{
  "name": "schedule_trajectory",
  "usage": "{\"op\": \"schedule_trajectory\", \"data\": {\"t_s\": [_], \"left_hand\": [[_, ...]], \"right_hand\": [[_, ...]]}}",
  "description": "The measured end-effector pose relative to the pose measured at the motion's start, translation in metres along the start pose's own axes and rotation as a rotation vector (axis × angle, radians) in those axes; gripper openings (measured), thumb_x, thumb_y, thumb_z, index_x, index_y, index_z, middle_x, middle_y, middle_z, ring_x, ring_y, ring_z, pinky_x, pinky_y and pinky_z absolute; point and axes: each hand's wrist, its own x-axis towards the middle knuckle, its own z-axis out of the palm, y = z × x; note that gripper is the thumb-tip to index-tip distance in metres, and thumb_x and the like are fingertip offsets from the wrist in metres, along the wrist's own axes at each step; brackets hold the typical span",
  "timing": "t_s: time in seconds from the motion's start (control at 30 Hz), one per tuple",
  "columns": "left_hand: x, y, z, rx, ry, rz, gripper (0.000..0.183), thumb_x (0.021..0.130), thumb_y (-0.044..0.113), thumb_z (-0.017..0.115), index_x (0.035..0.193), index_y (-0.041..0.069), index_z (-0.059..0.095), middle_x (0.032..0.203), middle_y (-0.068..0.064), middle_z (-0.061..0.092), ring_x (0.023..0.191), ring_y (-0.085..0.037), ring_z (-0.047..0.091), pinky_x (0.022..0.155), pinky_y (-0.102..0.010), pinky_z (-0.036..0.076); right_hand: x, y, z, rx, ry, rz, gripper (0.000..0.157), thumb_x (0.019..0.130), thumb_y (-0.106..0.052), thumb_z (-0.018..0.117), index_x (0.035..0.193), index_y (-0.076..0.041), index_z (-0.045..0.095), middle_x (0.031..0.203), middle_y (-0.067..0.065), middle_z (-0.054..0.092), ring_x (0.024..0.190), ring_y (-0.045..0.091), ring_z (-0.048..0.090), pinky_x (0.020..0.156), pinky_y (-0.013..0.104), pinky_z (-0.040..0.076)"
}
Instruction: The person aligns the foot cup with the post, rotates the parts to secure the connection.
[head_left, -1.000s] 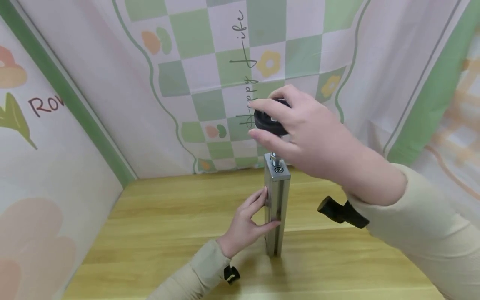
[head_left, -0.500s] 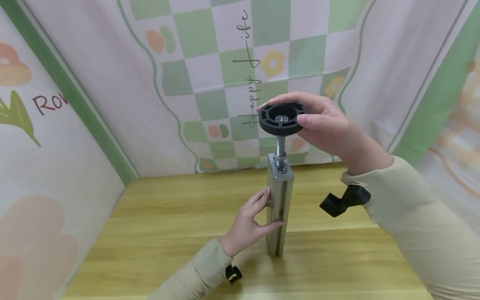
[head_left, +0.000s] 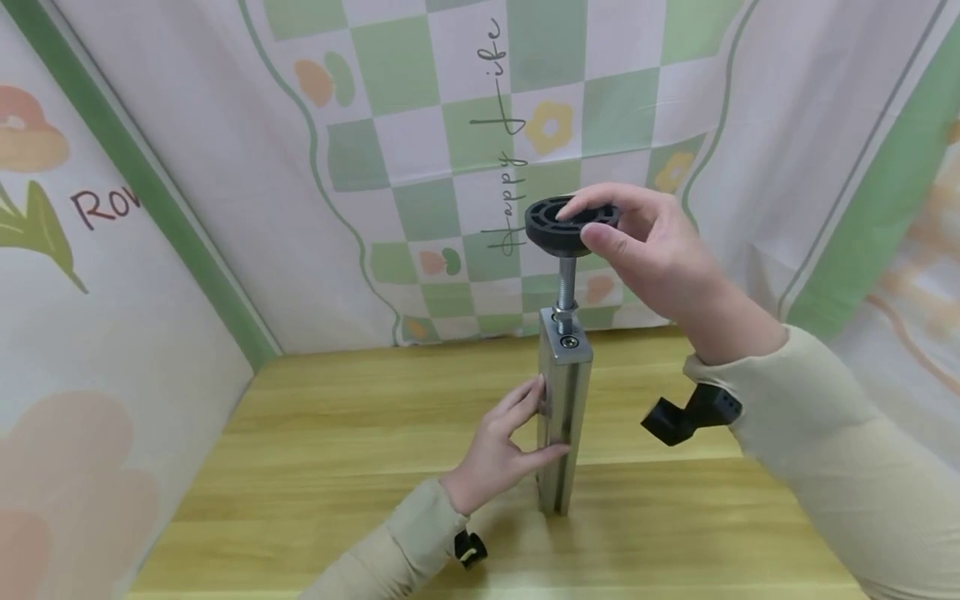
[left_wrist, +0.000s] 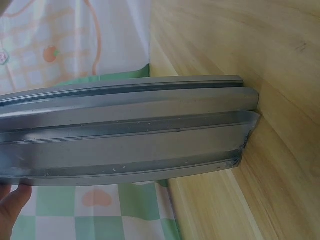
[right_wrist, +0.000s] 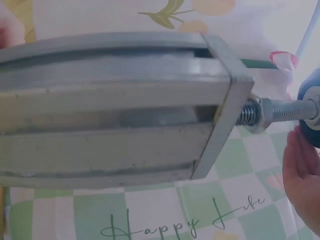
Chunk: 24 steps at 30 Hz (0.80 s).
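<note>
Clearly, left of the metal profile, the left hand grips it — thumb across the near face, fingers along the left side, the hand spread to the bar's width. The profile stands upright on the wooden table. Above its top end come a threaded bolt with a nut, then a black round foot. Right of that end and higher — the right hand holds the foot's rim between bent thumb and fingers, one fingertip over its top.

place: curtained-off corner, kind unclear | patterned cloth hangings | wood-grain tabletop
</note>
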Motion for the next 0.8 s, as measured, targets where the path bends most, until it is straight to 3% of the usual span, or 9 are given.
{"op": "schedule_trajectory", "data": {"t_s": [0.13, 0.3, 0.37, 0.5, 0.6, 0.67, 0.73, 0.8], "left_hand": [[0.001, 0.001, 0.0, 0.005, 0.001, -0.005, 0.111, 0.07, -0.004, 0.079, 0.152, 0.018, 0.008, 0.133, -0.027, 0.046, 0.105, -0.029, 0.06, 0.095, -0.025, 0.051], [0.002, 0.0, 0.001, 0.007, 0.004, -0.013, 0.11, 0.07, -0.004, 0.079, 0.152, 0.018, 0.01, 0.132, -0.026, 0.046, 0.103, -0.028, 0.06, 0.094, -0.024, 0.052], [0.002, 0.0, 0.0, 0.007, 0.005, -0.017, 0.109, 0.07, -0.004, 0.079, 0.152, 0.018, 0.01, 0.132, -0.026, 0.046, 0.104, -0.029, 0.06, 0.094, -0.024, 0.051], [0.002, 0.001, 0.0, 0.006, 0.006, -0.022, 0.109, 0.07, -0.004, 0.079, 0.152, 0.018, 0.011, 0.133, -0.026, 0.046, 0.105, -0.029, 0.06, 0.095, -0.024, 0.051], [0.002, 0.002, -0.001, 0.005, 0.006, -0.025, 0.108, 0.07, -0.004, 0.079, 0.152, 0.017, 0.011, 0.133, -0.027, 0.046, 0.105, -0.029, 0.06, 0.095, -0.024, 0.051], [0.001, 0.002, 0.0, 0.006, 0.006, -0.025, 0.107, 0.07, -0.003, 0.079, 0.152, 0.017, 0.012, 0.133, -0.026, 0.046, 0.105, -0.029, 0.06, 0.095, -0.024, 0.051], [0.002, 0.002, 0.0, 0.005, 0.006, -0.026, 0.107, 0.071, -0.004, 0.078, 0.152, 0.016, 0.012, 0.133, -0.026, 0.046, 0.106, -0.029, 0.06, 0.095, -0.024, 0.051], [0.002, 0.002, 0.001, 0.006, 0.006, -0.022, 0.106, 0.071, -0.004, 0.078, 0.152, 0.015, 0.012, 0.133, -0.026, 0.046, 0.105, -0.028, 0.06, 0.095, -0.024, 0.051]], "right_hand": [[-0.001, -0.007, 0.012, -0.131, 0.09, -0.008, 0.011, 0.081, -0.006, 0.074, 0.09, -0.008, 0.07, 0.107, 0.011, 0.059, 0.095, 0.02, 0.06, 0.08, 0.018, 0.053], [-0.001, -0.012, 0.027, -0.525, 0.248, -0.099, 0.016, 0.071, -0.003, 0.081, 0.083, -0.002, 0.069, 0.087, -0.002, 0.052, 0.09, 0.012, 0.048, 0.079, 0.015, 0.04], [-0.001, -0.012, 0.03, -0.625, 0.295, -0.146, 0.021, 0.068, -0.005, 0.083, 0.08, 0.001, 0.067, 0.083, -0.007, 0.047, 0.086, 0.01, 0.044, 0.076, 0.018, 0.035], [-0.002, -0.01, 0.032, -0.673, 0.33, -0.201, 0.023, 0.065, -0.003, 0.083, 0.077, 0.003, 0.064, 0.081, -0.011, 0.04, 0.086, 0.008, 0.041, 0.078, 0.02, 0.032], [-0.005, -0.008, 0.03, -0.67, 0.321, -0.228, 0.033, 0.072, -0.023, 0.082, 0.079, 0.003, 0.064, 0.084, -0.014, 0.041, 0.089, 0.006, 0.042, 0.079, 0.021, 0.033], [-0.007, -0.006, 0.028, -0.651, 0.306, -0.247, 0.033, 0.079, -0.026, 0.076, 0.083, 0.005, 0.065, 0.088, -0.016, 0.043, 0.091, 0.006, 0.043, 0.08, 0.021, 0.033], [-0.011, -0.006, 0.026, -0.614, 0.282, -0.271, 0.033, 0.085, -0.026, 0.068, 0.088, 0.007, 0.065, 0.094, -0.016, 0.046, 0.095, 0.007, 0.044, 0.081, 0.02, 0.036], [-0.015, -0.007, 0.025, -0.566, 0.259, -0.277, 0.021, 0.086, -0.011, 0.061, 0.092, 0.008, 0.064, 0.101, -0.012, 0.048, 0.1, 0.01, 0.044, 0.082, 0.019, 0.038]]}}
